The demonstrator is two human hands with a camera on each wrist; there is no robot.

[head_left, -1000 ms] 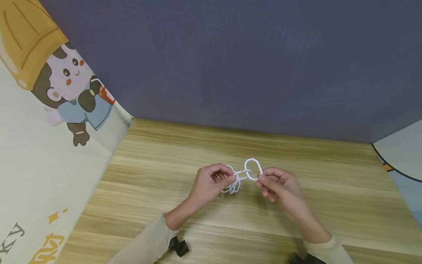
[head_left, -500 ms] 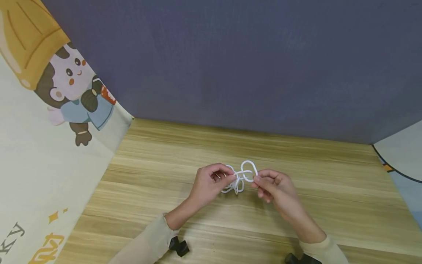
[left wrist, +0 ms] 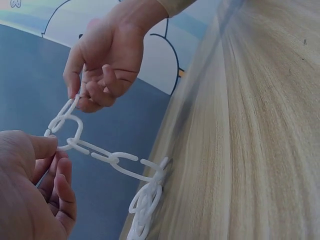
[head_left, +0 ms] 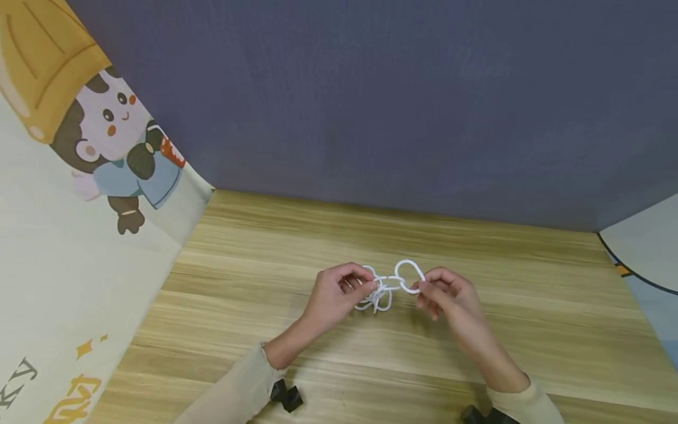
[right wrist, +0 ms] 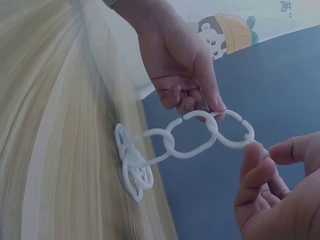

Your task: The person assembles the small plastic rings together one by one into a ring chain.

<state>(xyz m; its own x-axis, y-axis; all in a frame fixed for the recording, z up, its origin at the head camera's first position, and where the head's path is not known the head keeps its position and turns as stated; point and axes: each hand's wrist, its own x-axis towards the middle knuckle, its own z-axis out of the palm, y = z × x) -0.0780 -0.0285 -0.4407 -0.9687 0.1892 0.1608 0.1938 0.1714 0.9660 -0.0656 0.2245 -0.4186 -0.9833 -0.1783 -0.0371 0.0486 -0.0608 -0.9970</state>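
Note:
A white plastic chain of oval links [right wrist: 189, 155] hangs between the hands, its lower links piled on the table. In the head view the left hand [head_left: 339, 290] pinches one link between thumb and index finger. The right hand [head_left: 454, 299] pinches the end link [head_left: 406, 261] by its lower right side. This end link is joined with the link in the left hand and stands tilted up. Small gaps show in several links. In the left wrist view the hanging part [left wrist: 102, 157] runs down to the heap [left wrist: 145, 212]. The fingertips cover parts of the pinched links.
The wooden table [head_left: 296, 229] stretches around the hands. A dark blue panel [head_left: 371, 106] rises along its far edge. At the left stands a pale wall [head_left: 47, 247] with a cartoon figure. Black blocks [head_left: 286, 396] sit by the left sleeve.
The right hand moves left with the end link toward the left hand, then back to the right. The left hand stays in place; the hanging links sway a little.

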